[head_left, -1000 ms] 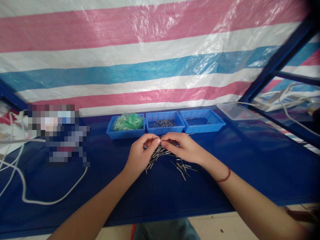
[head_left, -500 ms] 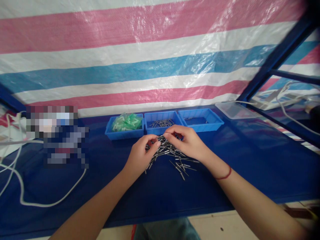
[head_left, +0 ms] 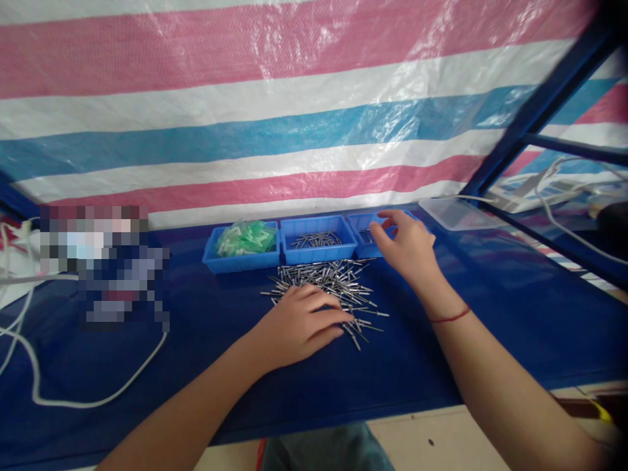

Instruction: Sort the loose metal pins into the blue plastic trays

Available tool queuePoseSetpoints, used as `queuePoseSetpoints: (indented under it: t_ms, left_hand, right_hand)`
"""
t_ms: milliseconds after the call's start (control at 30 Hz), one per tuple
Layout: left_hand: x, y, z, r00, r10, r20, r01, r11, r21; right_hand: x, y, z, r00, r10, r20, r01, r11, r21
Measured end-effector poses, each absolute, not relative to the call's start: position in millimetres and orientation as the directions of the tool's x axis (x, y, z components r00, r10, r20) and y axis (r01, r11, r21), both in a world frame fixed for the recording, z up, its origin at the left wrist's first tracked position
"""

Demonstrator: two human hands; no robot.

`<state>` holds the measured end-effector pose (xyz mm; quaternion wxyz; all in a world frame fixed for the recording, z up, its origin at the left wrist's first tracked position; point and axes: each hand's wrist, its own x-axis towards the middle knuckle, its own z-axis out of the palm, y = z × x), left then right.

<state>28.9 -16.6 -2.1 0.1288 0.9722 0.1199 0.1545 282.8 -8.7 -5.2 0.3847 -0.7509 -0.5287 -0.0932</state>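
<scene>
We kept our left hand (head_left: pixel 300 324) palm down on the near edge of the pile of metal pins (head_left: pixel 328 280), which lay loose on the blue desk (head_left: pixel 490 314) just in front of three blue trays. Its grip was slack: fingers stretched out across the pins and clamped on nothing that we could see. Our right hand (head_left: pixel 406 247), with a red string (head_left: pixel 449 318) at the wrist, hung over the right tray (head_left: pixel 359 243). Its grip was apart, thumb and fingers spread, and we saw nothing between them.

We judged the pins to be light, stiff and smooth. They were thin shafts, some with a thicker end, lying crossed over one another at every angle. Such pieces would likely roll or skate on the slick desk cover, and a tangle would likely lift several at once. A pinch of thumb and forefinger at mid-shaft seemed the surest hold on a single pin. The strays at the pile's near right edge, lying apart from the heap, looked easiest to take. They seemed in no way fragile, though the ends might prick.

The middle tray (head_left: pixel 318 255) held a small scatter of similar pins, and the left tray (head_left: pixel 240 263) held pale green plastic pieces (head_left: pixel 245 237). A white cable (head_left: pixel 98 394) looped over the desk's left side, well apart from the pile. A clear plastic lid (head_left: pixel 458 214) sat beyond the right tray, and a striped tarp (head_left: pixel 294 98) hung behind the desk.
</scene>
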Motion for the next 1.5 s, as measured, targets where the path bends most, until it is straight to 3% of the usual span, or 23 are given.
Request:
queuePoseSetpoints:
  t_ms: [167, 500, 667, 900, 1033, 1200, 1500]
  left_hand:
    - [37.2, -25.4, -10.3, 0.965, 0.162, 0.207, 0.123, -0.974, 0.190]
    - [37.5, -14.7, -18.6, 0.932, 0.250, 0.262, 0.256, -0.967, 0.010]
    - [35.9, -8.2, -21.8, 0.910, 0.289, 0.298, 0.300, -0.954, 0.010]
    - [32.9, 0.8, -14.7, 0.814, 0.411, 0.410, 0.387, -0.911, 0.143]
    - [29.4, 5.1, -12.8, 0.652, 0.576, 0.493, 0.419, -0.816, 0.399]
    - [27.5, 6.2, -14.5, 0.513, 0.733, 0.447, 0.388, -0.662, 0.641]
    - [29.9, 1.0, -12.9, 0.450, 0.809, 0.378, 0.373, -0.555, 0.744]
  right_hand:
    - [264.9, -11.4, -3.1, 0.308, 0.766, 0.564, 0.883, -0.009, -0.470]
    - [237.2, -19.1, -1.3, 0.072, 0.814, 0.576, 0.873, 0.228, -0.431]
    - [229.9, -23.1, 2.8, -0.125, 0.817, 0.563, 0.797, 0.421, -0.433]
    - [230.7, -26.5, 5.3, -0.307, 0.823, 0.477, 0.664, 0.545, -0.513]
    - [226.4, -28.9, 3.1, -0.392, 0.838, 0.379, 0.600, 0.545, -0.585]
    - [219.9, -27.9, -0.1, -0.363, 0.866, 0.343, 0.525, 0.495, -0.692]
    - [219.7, -25.9, 2.0, -0.243, 0.888, 0.390, 0.494, 0.459, -0.739]
